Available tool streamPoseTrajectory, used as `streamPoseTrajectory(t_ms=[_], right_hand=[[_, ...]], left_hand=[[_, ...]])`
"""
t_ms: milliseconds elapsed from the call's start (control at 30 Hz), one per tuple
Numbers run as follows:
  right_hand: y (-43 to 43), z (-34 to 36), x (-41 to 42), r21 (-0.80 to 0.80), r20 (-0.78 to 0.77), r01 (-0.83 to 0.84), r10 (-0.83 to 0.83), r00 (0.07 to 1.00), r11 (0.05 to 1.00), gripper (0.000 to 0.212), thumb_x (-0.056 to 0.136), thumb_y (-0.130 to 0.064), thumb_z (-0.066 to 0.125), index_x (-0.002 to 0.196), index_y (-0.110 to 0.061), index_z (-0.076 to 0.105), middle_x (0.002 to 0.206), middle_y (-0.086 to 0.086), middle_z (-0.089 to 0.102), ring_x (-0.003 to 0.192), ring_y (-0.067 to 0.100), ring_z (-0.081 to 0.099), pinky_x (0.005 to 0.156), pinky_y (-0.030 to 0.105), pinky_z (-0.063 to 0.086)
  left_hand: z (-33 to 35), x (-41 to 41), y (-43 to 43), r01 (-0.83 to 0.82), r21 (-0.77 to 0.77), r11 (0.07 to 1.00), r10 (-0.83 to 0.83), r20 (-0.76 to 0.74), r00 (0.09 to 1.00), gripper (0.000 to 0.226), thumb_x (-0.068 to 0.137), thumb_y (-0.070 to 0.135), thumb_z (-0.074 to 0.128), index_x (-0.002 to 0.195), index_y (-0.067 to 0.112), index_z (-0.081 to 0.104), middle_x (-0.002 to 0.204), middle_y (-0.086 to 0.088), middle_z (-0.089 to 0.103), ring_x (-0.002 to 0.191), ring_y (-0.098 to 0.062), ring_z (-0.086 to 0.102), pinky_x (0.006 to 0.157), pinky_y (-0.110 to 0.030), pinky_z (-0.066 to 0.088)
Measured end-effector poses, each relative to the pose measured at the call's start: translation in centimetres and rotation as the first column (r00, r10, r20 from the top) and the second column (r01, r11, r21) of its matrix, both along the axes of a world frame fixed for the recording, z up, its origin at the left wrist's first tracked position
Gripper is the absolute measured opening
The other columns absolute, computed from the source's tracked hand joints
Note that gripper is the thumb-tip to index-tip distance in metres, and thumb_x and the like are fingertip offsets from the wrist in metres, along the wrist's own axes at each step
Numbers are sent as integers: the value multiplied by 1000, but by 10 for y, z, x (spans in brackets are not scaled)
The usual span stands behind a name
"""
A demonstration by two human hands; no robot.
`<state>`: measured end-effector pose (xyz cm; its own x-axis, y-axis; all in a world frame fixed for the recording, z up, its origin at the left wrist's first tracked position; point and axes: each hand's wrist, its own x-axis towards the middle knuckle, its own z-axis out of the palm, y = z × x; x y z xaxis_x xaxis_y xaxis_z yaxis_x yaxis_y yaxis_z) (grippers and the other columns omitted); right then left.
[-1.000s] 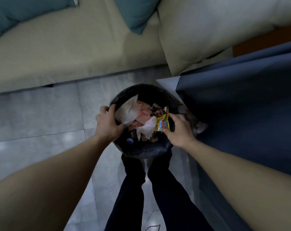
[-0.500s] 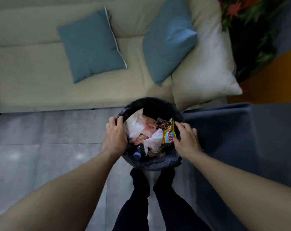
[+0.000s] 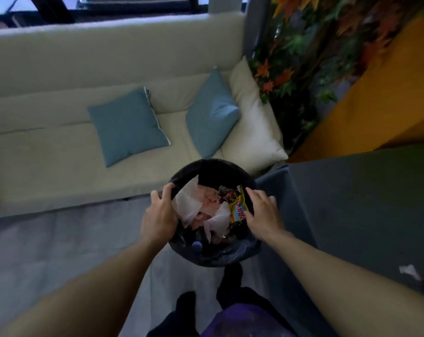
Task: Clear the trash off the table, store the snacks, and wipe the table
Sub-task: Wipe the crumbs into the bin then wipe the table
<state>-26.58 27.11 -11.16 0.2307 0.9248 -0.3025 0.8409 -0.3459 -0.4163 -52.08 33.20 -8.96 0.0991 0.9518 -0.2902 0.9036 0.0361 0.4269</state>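
**Both hands on the bin rim**

I'm looking straight down at the round black bag-lined trash bin [image 3: 212, 171], and it sits between my two bare hands. My left hand [image 3: 158, 216] is curled over the bin's left rim, fingers closed around the edge with the thumb outside. My right hand [image 3: 263, 212] lies on the right rim with fingers only loosely bent; I cannot tell whether it actually grips the liner.

Inside the bin: crumpled white and pink tissues [image 3: 194, 205], and a yellow snack wrapper [image 3: 238, 207] against the right wall, just beside my right fingertips. A blue bottle cap [image 3: 196, 245] shows near the bin's near-left edge.

The grey-blue cloth-covered table [image 3: 351, 203] is to the right, with a scrap of white paper [image 3: 409, 271] near its near-right edge. A cream sofa [image 3: 48, 147] with teal cushions [image 3: 127, 125] lies beyond.
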Motion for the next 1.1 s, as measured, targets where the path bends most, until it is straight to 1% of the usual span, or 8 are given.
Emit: streamPoseTrajectory(t_ms=[167,300,433,567,767,867,967,1100], right_hand=[[-57,20,-6,12,19,113,-114,993,993,65,97,-30,58,154,-21,29,148,-1,40,124,27,38,106,36,37],[-102,32,-8,21,28,213,-213,977,977,66,97,-32,59,154,-24,28,149,-4,38,128,24,34,106,36,38],[-145,41,-8,10,57,324,-324,944,946,68,96,-34,61,154,-23,28,149,-3,40,129,26,35,108,37,38],[-182,49,-7,-7,58,389,-388,920,921,68,97,-39,58,155,-24,26,152,-5,36,133,25,33,110,38,37],[-230,57,2,-70,103,475,-467,878,877,70,96,-45,55,156,-26,23,155,-5,32,136,27,31,110,41,37],[-246,57,13,-49,152,454,-442,884,890,71,94,-48,56,155,-25,27,153,-6,36,137,22,30,110,40,37],[-261,57,26,-12,133,469,-464,876,883,70,93,-48,56,154,-23,30,152,-4,39,138,22,31,113,37,34],[-287,57,42,12,110,500,-498,860,866,68,95,-48,55,153,-24,31,152,-5,38,139,20,32,114,38,33]], left_hand=[[14,-4,-32,124,-20,992,-119,162,980,72,91,6,43,146,43,14,124,-11,48,100,-41,59,81,-51,51],[17,-2,-50,225,-14,974,-216,226,950,87,89,2,44,158,31,-1,139,-13,50,121,-36,53,92,-43,45],[24,13,-65,352,-89,932,-324,237,916,81,90,3,50,156,25,9,120,-13,41,106,-37,53,84,-41,47],[20,29,-81,460,-177,870,-423,212,881,84,84,10,69,147,11,14,125,-17,30,95,-33,50,83,-43,49],[12,49,-105,597,-223,771,-470,434,769,85,89,22,73,149,14,13,130,2,39,123,-21,46,96,-32,39],[4,54,-121,621,-242,745,-515,383,767,89,87,19,74,150,21,12,125,5,42,118,-19,47,92,-32,42],[-7,58,-138,600,-325,731,-560,218,799,113,76,8,73,153,28,-6,136,-14,42,120,-35,51,95,-47,50],[-5,70,-163,480,-393,784,-487,90,869,102,79,1,56,151,32,-9,115,-25,54,95,-39,61,77,-48,57]])
